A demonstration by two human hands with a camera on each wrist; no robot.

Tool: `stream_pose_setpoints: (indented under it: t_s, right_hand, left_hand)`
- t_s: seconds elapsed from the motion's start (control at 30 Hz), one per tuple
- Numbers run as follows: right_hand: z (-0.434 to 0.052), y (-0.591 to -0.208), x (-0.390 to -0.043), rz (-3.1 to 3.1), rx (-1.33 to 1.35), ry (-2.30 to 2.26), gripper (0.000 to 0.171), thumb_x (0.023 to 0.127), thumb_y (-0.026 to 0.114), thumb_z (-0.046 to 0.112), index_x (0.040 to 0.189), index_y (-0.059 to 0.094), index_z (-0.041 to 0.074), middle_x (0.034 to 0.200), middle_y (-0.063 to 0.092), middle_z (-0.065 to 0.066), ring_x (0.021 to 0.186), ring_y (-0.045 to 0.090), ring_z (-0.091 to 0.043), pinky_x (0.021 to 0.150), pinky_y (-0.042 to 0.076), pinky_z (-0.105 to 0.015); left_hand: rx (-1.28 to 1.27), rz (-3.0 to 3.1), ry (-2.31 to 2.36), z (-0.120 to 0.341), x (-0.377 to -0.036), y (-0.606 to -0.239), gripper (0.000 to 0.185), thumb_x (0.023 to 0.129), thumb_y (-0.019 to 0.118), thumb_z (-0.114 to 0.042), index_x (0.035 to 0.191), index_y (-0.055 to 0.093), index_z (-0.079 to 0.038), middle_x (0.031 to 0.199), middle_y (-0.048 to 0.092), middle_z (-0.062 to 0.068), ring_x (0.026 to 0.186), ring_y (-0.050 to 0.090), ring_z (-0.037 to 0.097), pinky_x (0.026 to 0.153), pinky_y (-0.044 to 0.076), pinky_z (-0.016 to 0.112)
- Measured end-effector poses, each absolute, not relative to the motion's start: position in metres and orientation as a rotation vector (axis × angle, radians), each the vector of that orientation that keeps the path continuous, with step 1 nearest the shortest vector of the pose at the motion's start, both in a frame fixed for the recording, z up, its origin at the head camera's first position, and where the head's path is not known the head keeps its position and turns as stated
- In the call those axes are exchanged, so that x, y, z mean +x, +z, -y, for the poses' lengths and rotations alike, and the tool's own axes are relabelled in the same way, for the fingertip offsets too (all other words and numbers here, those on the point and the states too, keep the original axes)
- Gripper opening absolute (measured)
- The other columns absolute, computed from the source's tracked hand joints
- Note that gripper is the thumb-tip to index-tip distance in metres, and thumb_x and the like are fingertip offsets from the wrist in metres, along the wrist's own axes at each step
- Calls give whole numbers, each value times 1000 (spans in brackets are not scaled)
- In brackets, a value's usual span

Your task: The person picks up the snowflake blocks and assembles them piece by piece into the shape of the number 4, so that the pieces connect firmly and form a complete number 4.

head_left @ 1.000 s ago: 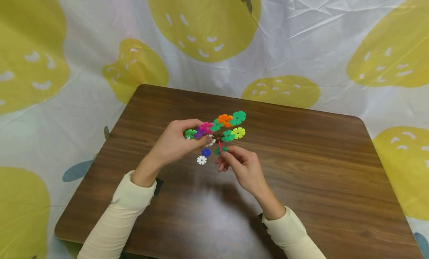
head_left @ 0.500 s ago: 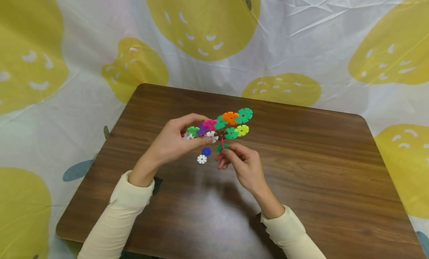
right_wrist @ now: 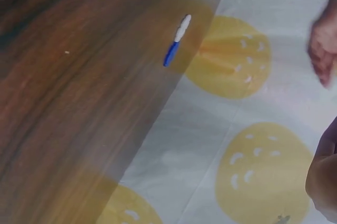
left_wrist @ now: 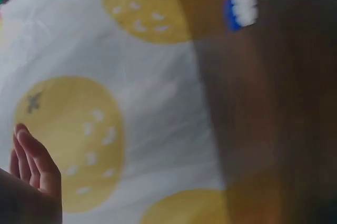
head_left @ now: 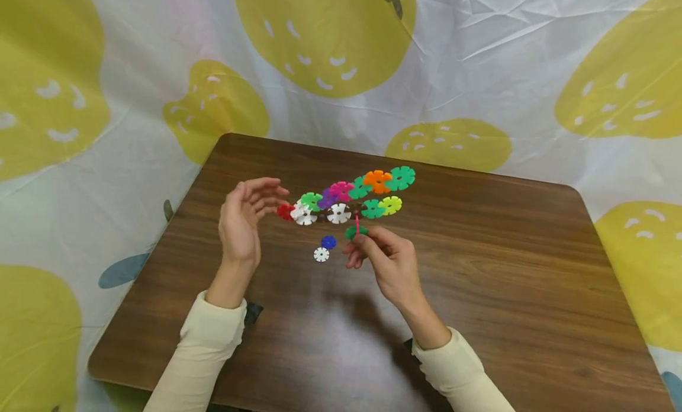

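A chain of colourful snowflake discs hangs above the brown table, running from a red disc up to a green one. My right hand pinches the green disc and pink stem at its lower middle. My left hand is off it, fingers spread and relaxed, just left of the red disc. Its fingers show bare in the blurred left wrist view. A loose blue disc and a white disc lie on the table between my hands, and they also appear as a blue disc and white disc seen edge-on.
A white cloth with yellow fruit prints surrounds the table on all sides. The table's rounded edges are near, at the left and far right.
My left hand has let go of the disc chain and opened, drawing back to the left. The chain has swung up and right, now held by my right hand alone.
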State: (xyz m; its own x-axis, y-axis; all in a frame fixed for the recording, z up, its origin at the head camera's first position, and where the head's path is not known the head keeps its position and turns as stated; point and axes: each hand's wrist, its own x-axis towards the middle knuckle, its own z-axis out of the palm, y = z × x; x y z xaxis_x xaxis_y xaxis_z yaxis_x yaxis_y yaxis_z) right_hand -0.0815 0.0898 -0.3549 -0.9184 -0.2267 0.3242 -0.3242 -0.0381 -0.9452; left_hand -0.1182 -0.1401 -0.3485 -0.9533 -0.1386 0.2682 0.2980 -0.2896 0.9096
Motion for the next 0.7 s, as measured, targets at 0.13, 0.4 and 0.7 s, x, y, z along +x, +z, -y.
stream_pose_setpoints:
  t_s: [0.13, 0.4, 0.7]
  right_hand:
    - [-87, -351, -80, 2098, 614, 2126, 13, 90, 52, 0, 92, 64, -4, 74, 66, -22, 54, 61, -30, 51, 53, -39]
    - [-80, -346, -81, 1998, 655, 2140, 13, 89, 51, -3, 91, 61, -12, 72, 64, -27, 52, 61, -28, 49, 52, -38]
    - [-75, -369, -89, 1952, 624, 2225, 13, 90, 53, 2, 92, 62, -6, 74, 64, -27, 52, 61, -24, 48, 52, -36]
  left_hand:
    - [21, 1715, -2291, 132, -115, -374, 23, 93, 48, -11, 96, 65, 4, 80, 67, 11, 67, 63, 25, 59, 53, 32]
    - [-330, 1721, -2429, 98, -101, -374, 22, 77, 70, -4, 99, 68, -3, 90, 69, 4, 85, 65, 17, 78, 54, 29]
    - [-357, 1509, -2532, 71, -99, -359, 23, 75, 67, 6, 90, 70, -12, 84, 70, 0, 79, 65, 15, 75, 54, 28]
